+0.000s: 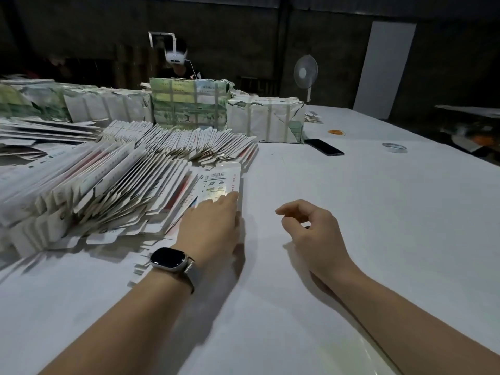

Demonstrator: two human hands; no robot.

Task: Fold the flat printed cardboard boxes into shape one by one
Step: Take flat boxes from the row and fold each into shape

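From the head camera, the left hand (209,226), a watch (170,259) on its wrist, lies with straight fingers flat on the top flat box (220,182), which sits at the right edge of the big fanned stack of flat boxes (113,182) on the white tabletop (351,212). The right hand (308,226) hovers beside it, fingers loosely curled, holding nothing. Further back lie a phone (324,147) and a tape roll (394,147).

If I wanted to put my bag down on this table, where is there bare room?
The white table lies bare right of the right hand, out to the phone and tape roll. The near strip between the forearms is free too. The left is crowded: fanned flat boxes under the left hand, wrapped bundles behind.
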